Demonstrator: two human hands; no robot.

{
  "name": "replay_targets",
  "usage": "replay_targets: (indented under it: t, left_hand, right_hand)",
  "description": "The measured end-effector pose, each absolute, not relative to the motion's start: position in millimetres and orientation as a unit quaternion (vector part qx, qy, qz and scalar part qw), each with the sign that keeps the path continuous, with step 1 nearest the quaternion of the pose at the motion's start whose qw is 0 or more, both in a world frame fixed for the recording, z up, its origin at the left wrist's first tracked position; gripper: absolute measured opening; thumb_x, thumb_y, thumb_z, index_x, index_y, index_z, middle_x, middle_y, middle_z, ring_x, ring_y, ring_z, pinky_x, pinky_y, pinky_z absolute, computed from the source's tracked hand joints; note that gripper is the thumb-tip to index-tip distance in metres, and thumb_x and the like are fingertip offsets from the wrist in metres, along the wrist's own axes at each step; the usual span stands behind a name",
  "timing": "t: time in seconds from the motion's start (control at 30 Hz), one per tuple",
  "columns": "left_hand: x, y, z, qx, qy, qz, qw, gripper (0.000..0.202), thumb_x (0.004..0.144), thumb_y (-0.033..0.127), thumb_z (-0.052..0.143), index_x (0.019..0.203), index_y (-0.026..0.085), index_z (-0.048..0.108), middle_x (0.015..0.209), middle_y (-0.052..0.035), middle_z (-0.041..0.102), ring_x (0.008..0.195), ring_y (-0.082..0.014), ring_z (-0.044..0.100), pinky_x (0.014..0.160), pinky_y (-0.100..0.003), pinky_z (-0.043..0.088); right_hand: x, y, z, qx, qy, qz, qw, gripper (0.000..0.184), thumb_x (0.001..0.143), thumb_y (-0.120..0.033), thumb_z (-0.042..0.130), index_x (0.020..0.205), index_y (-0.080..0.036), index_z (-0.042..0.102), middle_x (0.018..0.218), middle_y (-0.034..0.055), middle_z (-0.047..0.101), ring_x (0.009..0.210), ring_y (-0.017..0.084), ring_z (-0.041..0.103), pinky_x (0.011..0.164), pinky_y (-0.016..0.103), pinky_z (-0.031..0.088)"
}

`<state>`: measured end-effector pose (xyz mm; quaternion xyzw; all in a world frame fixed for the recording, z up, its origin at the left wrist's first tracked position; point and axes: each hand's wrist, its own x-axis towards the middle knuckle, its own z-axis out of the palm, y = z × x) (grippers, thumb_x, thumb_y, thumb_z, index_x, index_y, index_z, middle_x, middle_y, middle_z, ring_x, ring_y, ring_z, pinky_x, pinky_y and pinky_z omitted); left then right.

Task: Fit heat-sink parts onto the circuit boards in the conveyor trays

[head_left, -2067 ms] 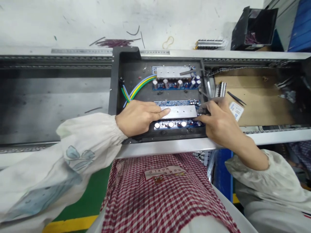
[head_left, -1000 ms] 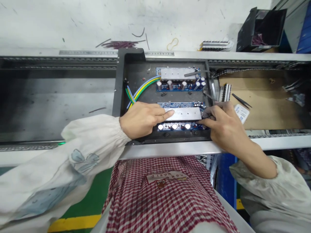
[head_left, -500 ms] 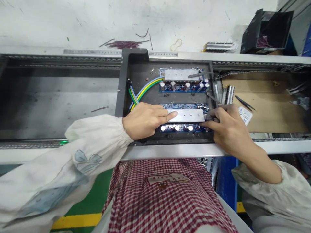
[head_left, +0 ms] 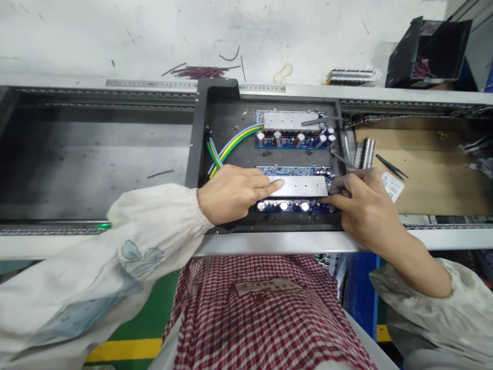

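Observation:
Two blue circuit boards, each with a silver heat sink bar and round capacitors, lie in a black metal tray (head_left: 227,110). My left hand (head_left: 234,194) grips the left end of the lower circuit board (head_left: 295,169), its thumb flat on that board's heat sink (head_left: 311,186). At the board's right end, my right hand (head_left: 362,200) has its fingers closed; what they pinch is hidden. A grey strip (head_left: 341,156) runs down to this hand. Farther back is the upper circuit board (head_left: 290,139), another grey strip (head_left: 318,122) across it. Blue, yellow and green wires (head_left: 234,144) run from it toward my left hand.
The tray sits between conveyor rails. On cardboard (head_left: 435,180) to the right are black tweezers (head_left: 391,167), a white card (head_left: 392,186) and a striped block (head_left: 364,154). Behind are a steel ruler (head_left: 154,83), dark purple tubing pieces (head_left: 202,72) and a black bin (head_left: 404,56).
The whole view has shifted slightly, so everything appears a little farther right and lower. Both hands keep nearly the same places on the lower board.

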<state>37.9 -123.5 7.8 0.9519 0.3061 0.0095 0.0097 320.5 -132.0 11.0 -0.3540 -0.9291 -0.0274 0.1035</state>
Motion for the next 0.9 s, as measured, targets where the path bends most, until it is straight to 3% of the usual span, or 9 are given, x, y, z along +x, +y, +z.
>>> replay_targets:
  t: [0.27,0.4,0.57,0.7,0.9]
  left_hand:
    - [37,-124,5,0.953,0.301,0.033,0.01,0.053,0.08,0.0,0.039,0.129,0.016,0.049,0.076,0.0004,0.063,0.077,-0.0127,0.058,0.057,-0.029,0.035]
    - [38,-124,6,0.95,0.311,0.008,0.016,0.055,0.079,0.001,0.04,0.13,0.018,0.049,0.08,0.0002,0.065,0.079,-0.0128,0.058,0.056,-0.029,0.035]
    - [39,-124,7,0.952,0.306,0.004,0.029,0.055,0.079,0.003,0.04,0.132,0.017,0.047,0.085,-0.0012,0.066,0.081,-0.0137,0.058,0.058,-0.029,0.038]
    - [38,-124,6,0.953,0.302,0.015,0.032,0.052,0.082,0.005,0.039,0.132,0.018,0.046,0.093,-0.0011,0.067,0.085,-0.0141,0.058,0.061,-0.027,0.039]
    - [36,-123,3,0.956,0.29,0.033,0.026,0.047,0.085,0.006,0.037,0.13,0.016,0.047,0.094,-0.0013,0.067,0.085,-0.0144,0.059,0.061,-0.028,0.04]
  right_hand:
    - [322,-136,22,-0.356,-0.927,-0.01,0.121,0.029,0.08,-0.001,0.043,0.081,-0.017,0.067,0.095,0.0128,0.057,0.097,0.03,0.047,0.075,0.044,0.043]
    - [317,-132,42,-0.32,-0.934,0.007,0.16,0.026,0.079,-0.003,0.051,0.098,-0.014,0.065,0.104,0.0162,0.059,0.104,0.032,0.05,0.082,0.046,0.045]
    - [301,-112,40,-0.251,-0.963,0.064,0.078,0.037,0.088,-0.015,0.047,0.124,-0.007,0.053,0.108,0.0167,0.061,0.1,0.027,0.056,0.085,0.042,0.049]
    - [290,-96,31,-0.193,-0.98,0.025,0.04,0.04,0.088,-0.016,0.043,0.124,0.0,0.053,0.096,0.0168,0.062,0.086,0.026,0.055,0.075,0.039,0.05]
    - [288,-90,25,-0.154,-0.988,0.009,0.017,0.044,0.085,-0.011,0.043,0.126,0.002,0.053,0.094,0.0176,0.064,0.086,0.026,0.052,0.077,0.039,0.049]
